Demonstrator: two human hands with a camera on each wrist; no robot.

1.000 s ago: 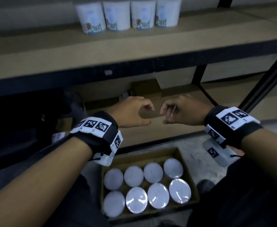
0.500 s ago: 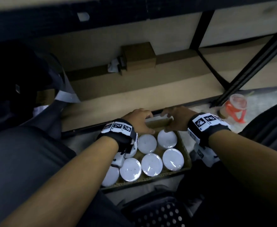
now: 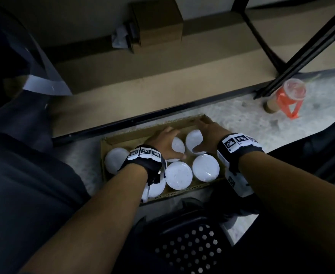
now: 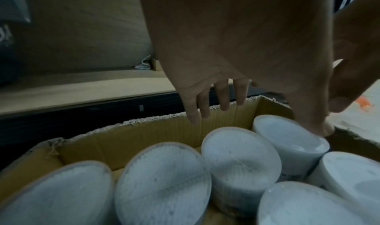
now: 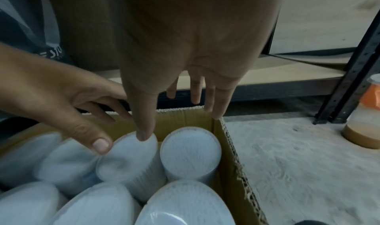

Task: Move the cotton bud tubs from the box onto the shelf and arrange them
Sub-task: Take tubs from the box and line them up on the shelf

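Note:
An open cardboard box [image 3: 152,126] sits on the floor with several white-lidded cotton bud tubs [image 3: 205,168] standing in two rows. My left hand [image 3: 169,140] hovers spread over a back-row tub [image 3: 178,147]. Its fingers [image 4: 224,98] point straight down by the far wall, and its thumb touches a tub's rim [image 4: 287,136]. My right hand [image 3: 204,132] is spread over the back right corner tub [image 5: 191,150], with its thumb tip on the lid of the tilted neighbouring tub [image 5: 127,160]. Neither hand's fingers are curled round a tub.
The lowest shelf board [image 3: 162,76] runs just behind the box and carries a small brown carton [image 3: 158,26]. A black shelf upright [image 3: 301,60] slants at the right, with a drink cup in an orange carrier [image 3: 289,95] at its foot. A black perforated seat [image 3: 188,248] lies near me.
Both hands dropped from in front of the lower shelf into the box and spread over the back-row tubs. The view tilted down, so the upper shelf with its tubs left the frame.

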